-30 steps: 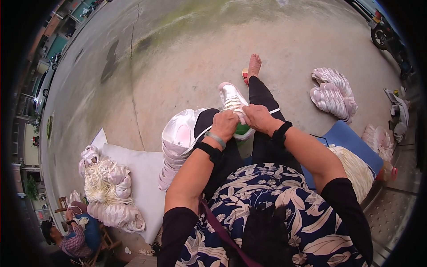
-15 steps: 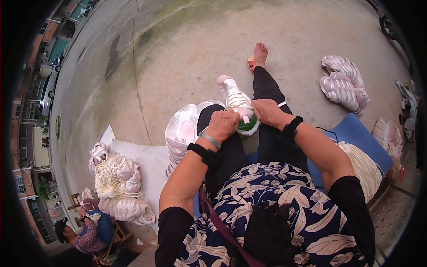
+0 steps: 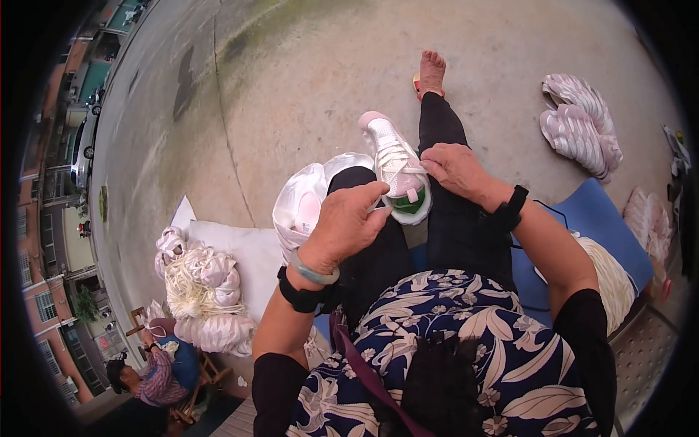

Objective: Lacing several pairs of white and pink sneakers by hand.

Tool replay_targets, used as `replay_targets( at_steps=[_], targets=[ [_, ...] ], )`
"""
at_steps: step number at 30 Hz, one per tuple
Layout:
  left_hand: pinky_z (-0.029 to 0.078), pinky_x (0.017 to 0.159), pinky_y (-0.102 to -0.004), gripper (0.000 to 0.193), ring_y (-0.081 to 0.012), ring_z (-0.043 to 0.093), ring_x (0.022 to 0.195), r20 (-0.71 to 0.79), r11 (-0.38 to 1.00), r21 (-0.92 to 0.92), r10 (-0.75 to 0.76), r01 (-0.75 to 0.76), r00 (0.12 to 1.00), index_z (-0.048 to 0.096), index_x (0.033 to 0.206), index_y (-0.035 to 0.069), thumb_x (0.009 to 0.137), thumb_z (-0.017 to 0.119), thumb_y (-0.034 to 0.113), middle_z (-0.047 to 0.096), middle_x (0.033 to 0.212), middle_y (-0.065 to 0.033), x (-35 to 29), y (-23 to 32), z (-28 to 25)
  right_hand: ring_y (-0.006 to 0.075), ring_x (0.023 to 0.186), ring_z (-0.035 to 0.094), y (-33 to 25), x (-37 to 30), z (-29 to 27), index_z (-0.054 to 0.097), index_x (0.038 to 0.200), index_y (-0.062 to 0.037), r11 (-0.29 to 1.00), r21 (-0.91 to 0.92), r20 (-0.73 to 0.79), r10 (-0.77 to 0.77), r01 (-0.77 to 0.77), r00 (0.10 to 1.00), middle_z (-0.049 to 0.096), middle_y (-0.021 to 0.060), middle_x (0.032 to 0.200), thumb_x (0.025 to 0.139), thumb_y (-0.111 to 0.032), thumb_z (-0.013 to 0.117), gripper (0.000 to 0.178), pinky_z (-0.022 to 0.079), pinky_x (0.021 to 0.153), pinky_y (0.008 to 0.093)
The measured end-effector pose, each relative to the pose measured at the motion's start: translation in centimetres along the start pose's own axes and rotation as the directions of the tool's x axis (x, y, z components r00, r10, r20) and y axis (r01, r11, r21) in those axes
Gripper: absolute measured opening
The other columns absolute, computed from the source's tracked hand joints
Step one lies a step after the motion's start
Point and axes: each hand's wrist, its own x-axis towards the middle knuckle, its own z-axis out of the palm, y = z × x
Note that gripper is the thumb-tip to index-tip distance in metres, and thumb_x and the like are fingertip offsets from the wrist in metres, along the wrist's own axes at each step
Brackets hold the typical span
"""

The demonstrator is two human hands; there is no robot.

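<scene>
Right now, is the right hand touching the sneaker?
Touching. The head view shows the right hand with fingertips on the laces of the white sneaker, no gap visible.

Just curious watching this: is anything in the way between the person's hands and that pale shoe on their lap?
Nothing visible. The right hand rests right on the shoe at its laces, and the left hand is beside its heel, fingers reaching it.

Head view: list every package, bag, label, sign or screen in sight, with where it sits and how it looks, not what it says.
White plastic sack: on the concrete at the person's left, flat, heaped with pale shoe uppers.
White glossy bag: beside the left knee, rounded, open-topped, just beyond the left hand.
Green insole label: inside the white lace-up sneaker on the lap, near the right hand.
No signs or screens visible.
</scene>
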Motion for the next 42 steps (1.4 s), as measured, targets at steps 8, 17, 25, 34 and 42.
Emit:
replay_targets(
  at_steps=[8,17,25,34,42],
  targets=[
    [0.038,0.046,-0.0317,0.032,-0.0236,0.052,0.050,0.001,0.947,0.139,0.293,-0.290,0.956,0.060,0.101,0.005,0.070,0.061,-0.002,0.050,0.058,-0.0071,-1.0,5.6,-3.7,0.0291,0.069,0.057,0.0,3.0,2.0,0.061,0.090,-0.0021,0.885,0.463,0.027,0.033,-0.042,0.999,0.059,0.0163,0.077,0.085,-0.019,0.051,0.020,0.045,0.065,0.0335],
    [0.032,0.043,-0.0293,0.043,-0.0146,0.047,0.045,0.023,0.744,0.566,0.417,-0.356,0.909,0.057,0.112,0.003,0.069,0.060,-0.001,0.047,0.056,0.0002,-0.9,5.9,-5.0,0.0203,0.060,0.055,-2.9,4.0,1.5,0.063,0.073,-0.0035,0.824,0.558,0.346,-0.122,-0.100,0.930,0.056,0.0097,0.060,0.088,-0.040,0.047,0.043,0.042,0.058,0.0326],
    [0.037,0.048,-0.0303,0.035,-0.0186,0.053,0.056,-0.253,0.796,0.514,0.497,-0.320,0.830,0.059,0.103,0.003,0.069,0.063,-0.001,0.056,0.067,-0.0049,0.6,1.8,-2.0,-0.0006,0.048,0.030,-3.6,4.0,-10.2,0.060,0.095,-0.0007,0.332,0.937,0.116,0.011,-0.113,0.993,0.043,-0.0072,0.065,0.091,-0.022,0.050,0.023,0.034,0.047,0.0147],
    [0.047,0.060,-0.0349,0.014,-0.0306,0.060,0.071,-0.173,0.995,-0.026,0.095,-0.101,0.980,0.061,0.090,0.002,0.076,0.061,0.003,0.061,0.078,-0.0149,4.5,0.3,5.3,0.0031,0.048,0.026,6.7,0.2,-19.8,0.044,0.115,0.0057,0.259,0.954,-0.250,0.415,0.150,0.875,0.031,-0.0043,0.062,0.096,-0.016,0.039,0.030,0.029,0.053,0.0190],
    [0.043,0.065,-0.0459,0.008,-0.0393,0.056,0.076,0.149,0.994,0.104,0.006,-0.022,0.989,0.050,0.078,0.001,0.082,0.047,0.008,0.058,0.075,-0.0202,9.0,0.0,11.4,0.0039,0.052,0.027,8.9,-3.4,-21.4,0.038,0.120,0.0078,0.305,0.936,-0.319,0.539,0.173,0.779,0.030,-0.0028,0.065,0.096,-0.013,0.038,0.031,0.027,0.051,0.0194]
  ],
)
